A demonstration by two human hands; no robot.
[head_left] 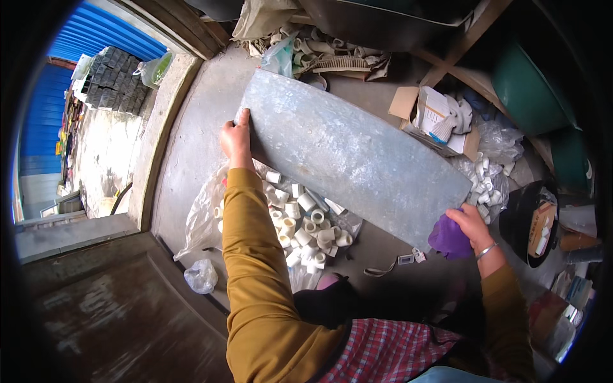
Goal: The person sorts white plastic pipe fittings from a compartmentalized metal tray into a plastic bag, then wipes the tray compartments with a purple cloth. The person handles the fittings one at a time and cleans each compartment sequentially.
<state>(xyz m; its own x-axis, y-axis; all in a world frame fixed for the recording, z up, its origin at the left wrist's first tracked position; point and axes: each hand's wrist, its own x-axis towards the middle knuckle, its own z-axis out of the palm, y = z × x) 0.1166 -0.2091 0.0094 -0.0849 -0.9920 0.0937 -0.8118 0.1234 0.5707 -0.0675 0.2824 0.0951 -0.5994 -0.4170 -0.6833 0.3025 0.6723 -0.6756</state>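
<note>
Grey metal sheet (pixel 357 153) is spanning the gap btwn both hands, sloping down toward the R one, scuffed w/ whitish marks. Hands are sitting well apart: L hand (pixel 237 140) is gripping the sheet's edge, thumb on top, other fingers mostly hidden; R hand (pixel 471 228) is clutching a purple cloth (pixel 449 237) against the opposite end's near corner. Can't tell if R fingertips are touching bare metal.

Btwn the hands, nearer the body, white pipe fittings (pixel 306 233) are lying in a heap on clear plastic (pixel 207 210); sheet & mustard L sleeve (pixel 252 210) are blocking part of the view. Dark strap (pixel 380 270) is lying on the floor, left of R hand. Crumpled plastic bag (pixel 201 276) is resting below-left of L hand.

Beyond R hand, a bag of white fittings (pixel 486 185) is sitting near the sheet's end; open cardboard box (pixel 403 102) is standing farther up, by the far edge. Black tub (pixel 511 220) is standing right of R hand. Past L hand, a teal-tinted bag (pixel 279 57) is lying beyond the sheet.
</note>
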